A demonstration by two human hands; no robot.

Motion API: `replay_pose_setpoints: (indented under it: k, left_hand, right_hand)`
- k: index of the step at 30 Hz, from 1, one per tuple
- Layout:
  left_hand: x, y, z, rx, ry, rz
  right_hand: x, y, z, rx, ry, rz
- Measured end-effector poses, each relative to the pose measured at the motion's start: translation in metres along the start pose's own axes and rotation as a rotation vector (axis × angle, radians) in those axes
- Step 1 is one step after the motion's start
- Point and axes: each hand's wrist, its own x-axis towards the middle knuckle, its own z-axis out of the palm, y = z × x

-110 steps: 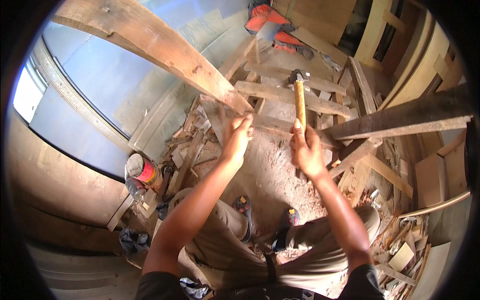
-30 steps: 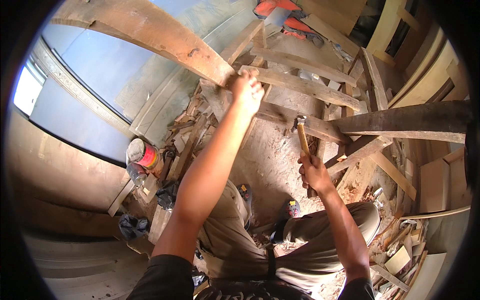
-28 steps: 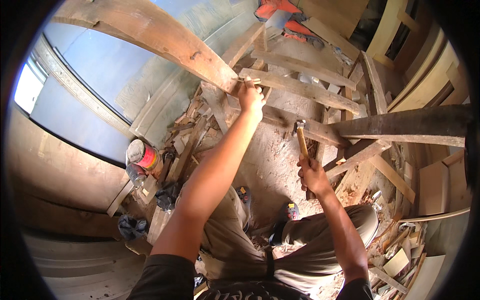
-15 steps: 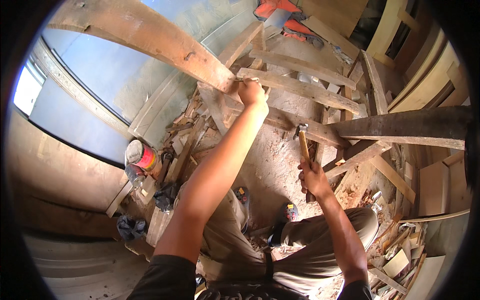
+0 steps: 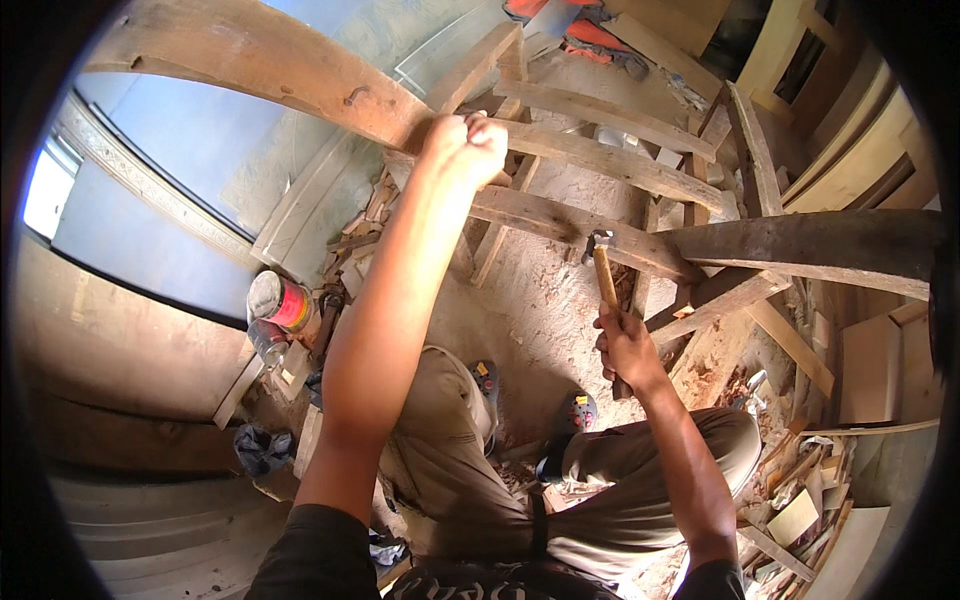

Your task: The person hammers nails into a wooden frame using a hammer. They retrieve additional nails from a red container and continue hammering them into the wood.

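My left hand (image 5: 465, 148) is closed in a fist at the near end of a wide wooden board (image 5: 265, 55) that slants in from the upper left. What its fingers hold, if anything, is hidden behind the knuckles. A bent nail (image 5: 355, 96) sticks out of that board's face. In my right hand (image 5: 629, 352) is a hammer (image 5: 606, 278), gripped around its wooden handle, head up. The hammer head stands in front of a rough wooden rail (image 5: 560, 222) of a timber frame; I cannot tell whether they touch.
A dark beam (image 5: 810, 245) runs off right from the frame. Beyond lie more rails (image 5: 620, 165). A can with a red label (image 5: 292, 305) stands left beside wood scraps. Offcuts (image 5: 795, 520) are piled at lower right, and black plastic (image 5: 263, 450) lies lower left.
My left hand has shifted left and slightly up, its fist turned, with the board's end seen further left. My right hand and the hammer have hardly moved.
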Motion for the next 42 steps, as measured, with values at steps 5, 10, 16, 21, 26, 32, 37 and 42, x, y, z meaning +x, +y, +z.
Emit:
replay_pose_setpoints:
  k: [5, 10, 16, 21, 26, 32, 37, 42]
  left_hand:
    - [0.038, -0.051, -0.055, 0.651, 0.093, 0.77]
    - [0.083, 0.016, -0.028, -0.084, -0.031, 0.195]
    - [0.065, -0.029, -0.075, 0.791, 0.047, 1.126]
    - [0.007, -0.079, -0.003, 0.267, 0.004, 0.62]
    - [0.011, -0.045, -0.054, 0.569, -0.142, 0.612]
    - [0.041, -0.075, -0.045, 0.491, 0.017, 0.688]
    - [-0.002, -0.02, -0.052, 0.64, -0.143, 0.524]
    - [0.054, -0.041, -0.058, 0.673, 0.012, 0.773]
  right_hand:
    - [0.002, -0.003, 0.009, -0.115, 0.001, -0.006]
    - [0.005, 0.003, 0.007, 0.003, -0.015, -0.006]
    - [0.003, -0.003, 0.018, -0.07, -0.021, -0.025]
    - [0.0, 0.008, -0.004, 0.065, 0.004, 0.031]
    - [0.004, 0.009, 0.009, -0.137, 0.024, -0.055]
    - [0.003, 0.015, 0.0, 0.019, 0.001, 0.022]
    - [0.004, 0.008, 0.012, -0.123, 0.005, -0.058]
    - [0.011, 0.02, 0.009, -0.093, -0.009, -0.011]
